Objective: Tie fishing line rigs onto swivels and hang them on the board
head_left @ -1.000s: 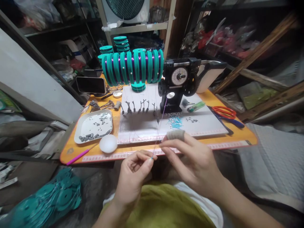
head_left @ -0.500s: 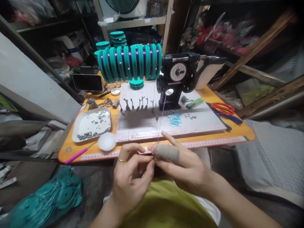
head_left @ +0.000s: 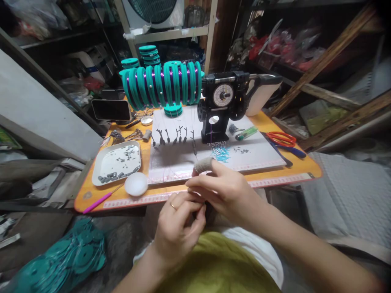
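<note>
My left hand (head_left: pixel 181 221), with a ring on one finger, is closed in a pinch below the table's front edge; what it pinches is hidden. Above and against it, my right hand (head_left: pixel 221 183) bends its fingers inward, one wrapped in grey cloth tape (head_left: pixel 203 164). A thin line runs to that taped finger from a small dark weight (head_left: pixel 195 150) hanging over the white board (head_left: pixel 174 162). Teal foam spools (head_left: pixel 161 83) wound with purple line sit in a row on the black winding machine (head_left: pixel 218 97). Several dark branched pieces (head_left: pixel 167 136) hang on lines beneath the spools.
On the orange table (head_left: pixel 88 185) are a white tray (head_left: pixel 95 165) of grey weights, a small white bowl (head_left: pixel 136 184), a pink-handled hook (head_left: pixel 97 202), a phone (head_left: pixel 111 110), blue-white pins (head_left: pixel 220 152) and orange-handled pliers (head_left: pixel 281 139). A bag of teal spools (head_left: pixel 70 252) lies lower left.
My right hand has risen toward the hanging weight, its taped finger now bent over the line. My left hand has shifted slightly right and down. The purple line no longer visibly reaches my hands.
</note>
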A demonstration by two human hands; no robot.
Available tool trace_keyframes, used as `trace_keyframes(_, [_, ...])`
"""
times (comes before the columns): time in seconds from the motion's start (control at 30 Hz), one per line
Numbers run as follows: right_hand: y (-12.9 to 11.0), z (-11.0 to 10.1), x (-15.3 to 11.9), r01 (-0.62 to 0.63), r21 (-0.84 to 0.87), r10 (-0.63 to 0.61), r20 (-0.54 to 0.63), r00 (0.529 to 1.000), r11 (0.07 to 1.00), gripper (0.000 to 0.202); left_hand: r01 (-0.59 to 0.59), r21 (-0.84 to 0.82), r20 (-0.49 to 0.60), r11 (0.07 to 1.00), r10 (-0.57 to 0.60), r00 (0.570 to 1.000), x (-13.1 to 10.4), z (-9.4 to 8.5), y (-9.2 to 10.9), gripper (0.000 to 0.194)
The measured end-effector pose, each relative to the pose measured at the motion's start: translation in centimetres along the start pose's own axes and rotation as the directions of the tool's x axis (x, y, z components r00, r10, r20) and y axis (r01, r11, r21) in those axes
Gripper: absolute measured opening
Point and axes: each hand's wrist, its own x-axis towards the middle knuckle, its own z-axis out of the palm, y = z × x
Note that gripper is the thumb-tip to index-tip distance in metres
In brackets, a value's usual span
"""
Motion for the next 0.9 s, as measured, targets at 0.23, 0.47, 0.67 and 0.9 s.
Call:
trace_keyframes(0.23, [-0.9, 0.8, -4.8, -0.413, 0.287, 0.435, -0.011, 0.901, 0.864, 0.006, 0.567, -0.816, 0.298, 0.112, -0.759, 0.579, -1.2, 2.7, 1.5, 0.022])
trace_keyframes(0.47, [-1.3, 2.3, -7.9, -0.383, 0.415, 0.464, -0.111, 0.879, 0.825, 0.013, 0.538, -0.821, 0.497, -0.190, -0.701, 0.511, -1.2, 3.9, 2.1, 0.019])
trace_keyframes(0.67, [-0.6, -0.1, -9.0, 0.022, -0.253, -0.077, -0.211, 0.974, 0.967, 0.033, 0.675, -0.725, 0.608, -0.134, -0.584, 0.538, -0.7, 3.4, 1.7, 0.019])
trace_keyframes(0.9, [-0.4, -1.8, -7.1, 0.127, -0.099, -0.133, -0.055, 0.990, 0.987, 0.025, 0.336, -0.289, 0.125, 0.896, -0.313, 0.942, 0.0, 0.8, 1.8, 0.007])
